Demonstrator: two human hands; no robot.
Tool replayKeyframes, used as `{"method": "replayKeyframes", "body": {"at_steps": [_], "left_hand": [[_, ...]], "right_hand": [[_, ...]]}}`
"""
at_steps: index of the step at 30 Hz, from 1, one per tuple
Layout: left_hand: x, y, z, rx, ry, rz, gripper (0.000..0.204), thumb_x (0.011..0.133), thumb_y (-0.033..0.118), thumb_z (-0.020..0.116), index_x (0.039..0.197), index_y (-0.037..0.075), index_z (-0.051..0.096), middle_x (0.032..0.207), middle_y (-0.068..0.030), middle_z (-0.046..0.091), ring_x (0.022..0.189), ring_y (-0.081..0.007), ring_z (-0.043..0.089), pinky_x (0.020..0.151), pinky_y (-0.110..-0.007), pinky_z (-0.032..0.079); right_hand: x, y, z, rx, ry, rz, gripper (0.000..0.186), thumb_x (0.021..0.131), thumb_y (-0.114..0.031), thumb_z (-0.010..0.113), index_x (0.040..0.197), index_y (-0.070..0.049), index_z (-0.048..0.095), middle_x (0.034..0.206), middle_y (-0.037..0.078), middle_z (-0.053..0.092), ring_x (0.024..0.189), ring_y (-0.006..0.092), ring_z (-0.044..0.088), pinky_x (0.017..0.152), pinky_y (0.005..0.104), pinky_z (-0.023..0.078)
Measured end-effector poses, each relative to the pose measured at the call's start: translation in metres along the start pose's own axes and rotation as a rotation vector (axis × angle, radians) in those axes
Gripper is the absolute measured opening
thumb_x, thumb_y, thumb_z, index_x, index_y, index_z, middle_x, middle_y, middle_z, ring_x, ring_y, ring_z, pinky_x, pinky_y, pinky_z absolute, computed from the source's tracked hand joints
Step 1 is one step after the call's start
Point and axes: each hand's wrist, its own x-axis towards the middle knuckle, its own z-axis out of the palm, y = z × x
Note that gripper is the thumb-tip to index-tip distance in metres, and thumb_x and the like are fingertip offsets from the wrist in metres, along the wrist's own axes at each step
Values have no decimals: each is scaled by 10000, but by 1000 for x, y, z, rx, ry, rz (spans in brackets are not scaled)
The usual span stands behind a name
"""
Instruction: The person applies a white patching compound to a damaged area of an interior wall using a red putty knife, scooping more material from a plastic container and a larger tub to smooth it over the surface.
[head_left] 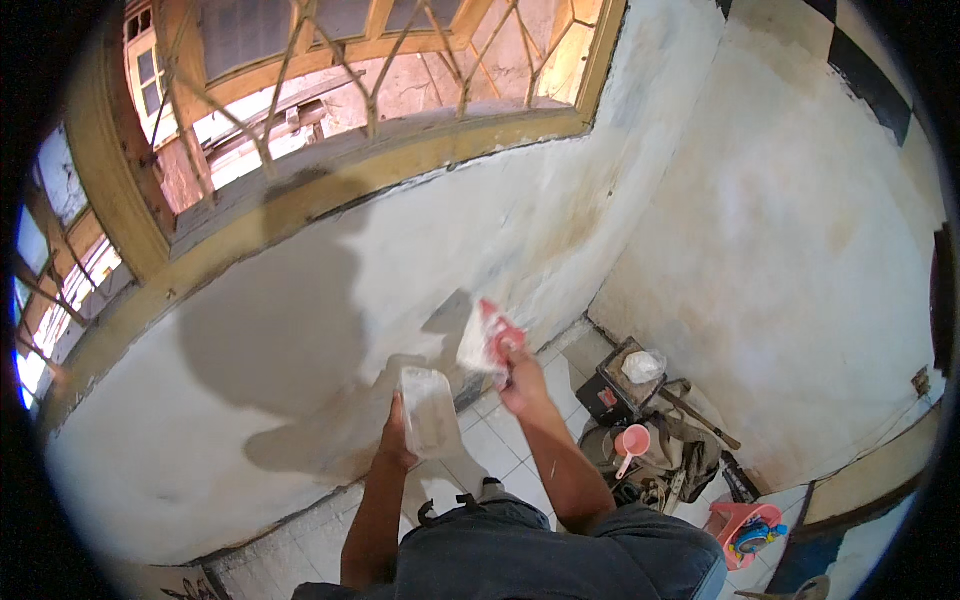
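Observation:
My left hand (pixel 397 430) grips the side of a translucent plastic tub (pixel 432 412), which has whitish residue inside. To its right, my right hand (pixel 524 384) is closed around a red putty spreader (pixel 490 340) smeared with white paste. The spreader is raised in front of the white wall (pixel 410 270), and I cannot tell whether it touches it. A gap separates the spreader from the tub. Shadows of my body and hands fall across the wall.
A wooden window frame (pixel 450 148) with a metal grille runs above the wall. In the right corner stand a black box (pixel 605 393) with a white bag (pixel 644 366), a pink dipper (pixel 632 441), cloths and tools. A pink basket (pixel 728 520) sits on the tiled floor (pixel 490 440).

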Motion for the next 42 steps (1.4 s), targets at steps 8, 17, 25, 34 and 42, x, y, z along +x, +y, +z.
{"method": "replayKeyframes", "body": {"at_steps": [8,17,25,34,42], "left_hand": [[-23,-13,12,21,81,31,709,913,671,296,1397,160,384,1282,-107,525,1119,-303,546,917,-518,476],[-15,-13,39,-52,128,128,699,911,661,329,1386,151,392,1235,-120,553,1058,-321,578,868,-524,499],[1,-20,63,-124,177,179,685,923,644,321,1397,153,383,1250,-129,546,1063,-331,579,866,-519,502],[29,-37,77,-132,10,83,680,928,629,338,1402,143,374,1274,-128,538,1068,-327,582,862,-511,511],[3,-52,66,-85,155,184,673,913,638,365,1389,164,398,1293,-119,527,1079,-331,571,866,-542,500]], "right_hand": [[63,-132,61,-332,13,-1014,115,821,-40,573,935,-48,560,819,42,597,731,191,586,640,316,487],[184,-193,45,-1315,-3,-2127,294,573,-40,687,800,-63,502,818,120,510,771,328,493,695,443,379],[167,-229,14,-1767,-523,-1622,187,706,-78,630,865,-75,531,849,124,538,821,333,547,670,432,431],[167,-268,-6,-609,-276,-1187,253,831,17,502,1081,-15,511,916,45,574,815,125,561,713,268,476],[185,-252,38,-543,-110,-1080,254,845,-36,532,1095,4,512,1000,76,605,862,150,576,733,286,477]]}}
